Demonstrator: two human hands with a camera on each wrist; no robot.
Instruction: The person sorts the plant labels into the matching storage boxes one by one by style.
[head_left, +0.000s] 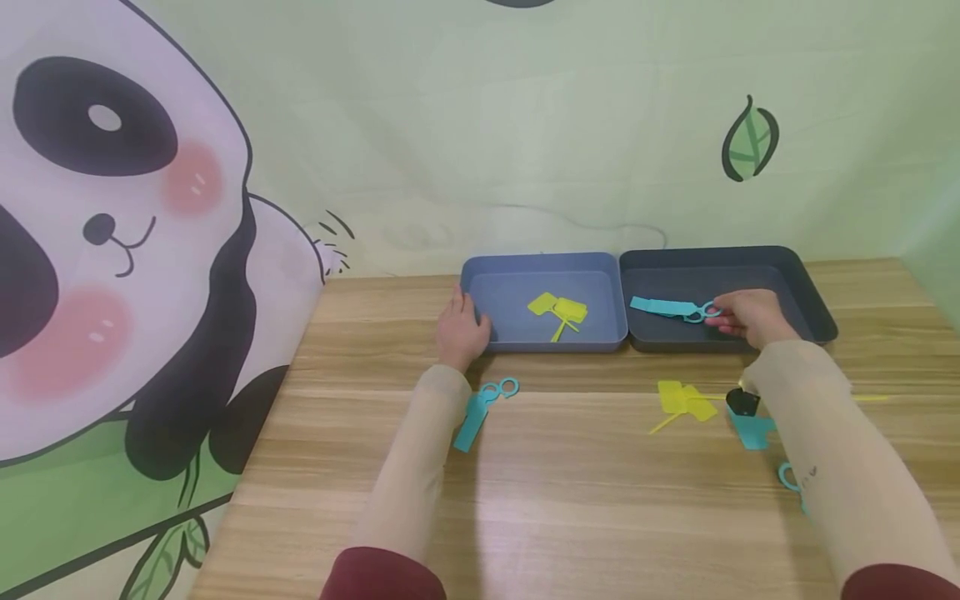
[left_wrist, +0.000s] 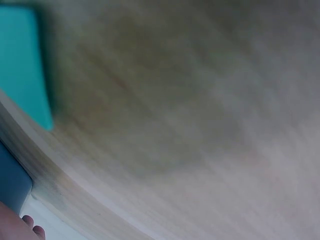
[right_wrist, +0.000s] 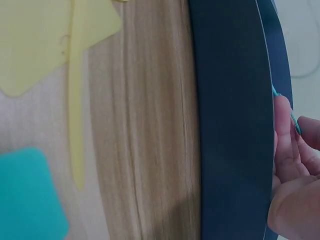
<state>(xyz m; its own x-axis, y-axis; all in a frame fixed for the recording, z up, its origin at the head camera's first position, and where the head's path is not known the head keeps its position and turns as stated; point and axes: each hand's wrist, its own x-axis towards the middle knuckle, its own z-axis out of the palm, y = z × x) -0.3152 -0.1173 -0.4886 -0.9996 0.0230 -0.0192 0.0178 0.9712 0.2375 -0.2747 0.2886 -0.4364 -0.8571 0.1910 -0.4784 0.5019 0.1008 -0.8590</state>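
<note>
In the head view my right hand (head_left: pixel 750 317) reaches over the dark tray (head_left: pixel 813 312) and pinches the ring end of a teal flat plastic tag (head_left: pixel 667 307) between thumb and fingers. The tag's strip points left, low over the tray floor. From the right wrist the tray's wall hides most of this tag. My left hand (head_left: pixel 461 332) rests at the left front corner of the blue tray (head_left: pixel 543 345), its fingers along the outer side. Two yellow flag-shaped tags (head_left: pixel 572 311) lie inside that tray. Below my left hand is a teal tag with rings (head_left: pixel 472 421).
Yellow tags (head_left: pixel 675 400) lie on the wooden table (head_left: pixel 585 500) in front of the dark tray. Near the right sleeve are a teal piece (head_left: pixel 752 431) and a teal ring (head_left: pixel 786 475), both partly covered. A printed panda cloth (head_left: pixel 450 125) hangs behind the trays.
</note>
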